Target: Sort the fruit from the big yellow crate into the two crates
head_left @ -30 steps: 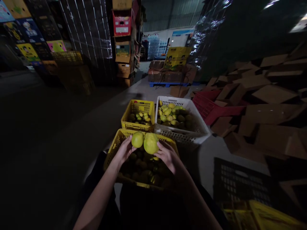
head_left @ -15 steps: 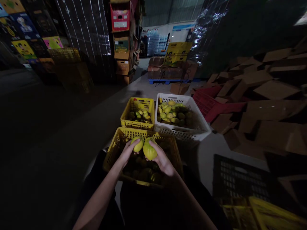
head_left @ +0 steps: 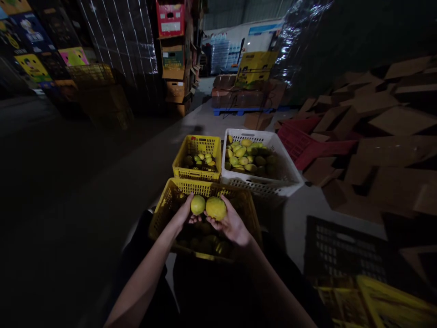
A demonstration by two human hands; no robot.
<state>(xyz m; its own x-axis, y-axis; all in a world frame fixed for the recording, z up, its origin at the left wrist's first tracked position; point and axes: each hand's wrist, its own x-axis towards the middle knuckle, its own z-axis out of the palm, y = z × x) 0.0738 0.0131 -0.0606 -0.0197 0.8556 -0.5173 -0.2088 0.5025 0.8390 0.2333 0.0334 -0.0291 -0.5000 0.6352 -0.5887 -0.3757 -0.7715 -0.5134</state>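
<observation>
My left hand (head_left: 185,214) is closed around a yellow-green papaya (head_left: 198,205), with its rounded end facing up towards me. A second, slightly larger and yellower papaya (head_left: 215,208) rests in my right hand (head_left: 232,223), thumb on its side and fingers underneath. The two fruits are side by side, nearly touching. Both hands are above a yellow crate (head_left: 160,218) between my legs, where more papayas (head_left: 205,243) lie in shadow. Beyond it, a smaller-looking yellow crate (head_left: 196,174) holds several fruits, and a white crate (head_left: 290,175) on the right holds a heap of papayas (head_left: 241,152).
Flattened and open cardboard boxes (head_left: 385,152) pile up on the right, beside a red crate (head_left: 300,143). A black crate (head_left: 341,246) and another yellow crate (head_left: 385,300) lie at lower right. Stacked cartons (head_left: 174,64) and a blue pallet (head_left: 235,111) stand further back.
Both papayas have been turned in my hands, so their ends now face me more. My right fingers have shifted further beneath the fruit. The view has tilted slightly.
</observation>
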